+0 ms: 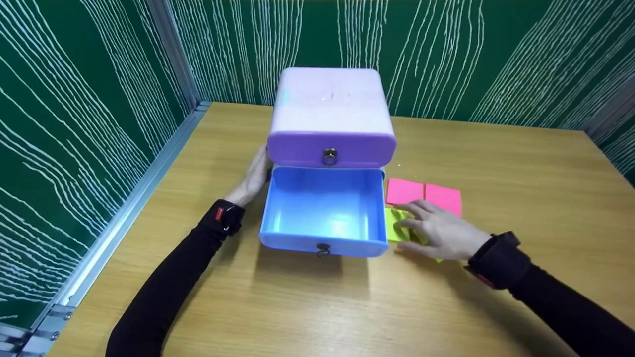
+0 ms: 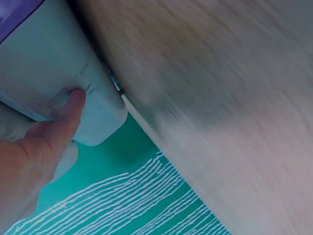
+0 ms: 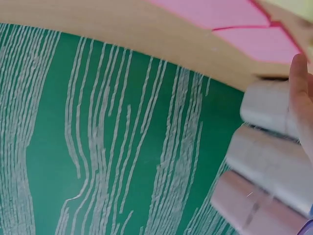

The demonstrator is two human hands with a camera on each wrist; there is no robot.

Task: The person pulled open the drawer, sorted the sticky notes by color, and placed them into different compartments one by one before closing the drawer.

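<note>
A small drawer unit (image 1: 330,101) with a pale top stands on the table, its purple upper drawer (image 1: 297,149) closed. Below it, the blue drawer (image 1: 292,241) is pulled out, with nothing seen inside. My left hand (image 1: 254,174) touches the unit's left side; in the left wrist view an extended finger (image 2: 73,110) presses on that side wall. To the right of the blue drawer, my right hand (image 1: 444,232) hovers over or touches yellow-green sticky notes (image 1: 395,234), fingers spread and partly covering them. Contact cannot be told. Two pink sticky notes (image 1: 405,191) lie just behind.
The wooden table (image 1: 521,188) carries the unit and notes. Green panels with white wavy lines (image 1: 436,59) stand behind and at the left, with a metal frame rail (image 1: 124,208) along the table's left edge. A ring pull (image 1: 323,250) sticks out from the blue drawer's front.
</note>
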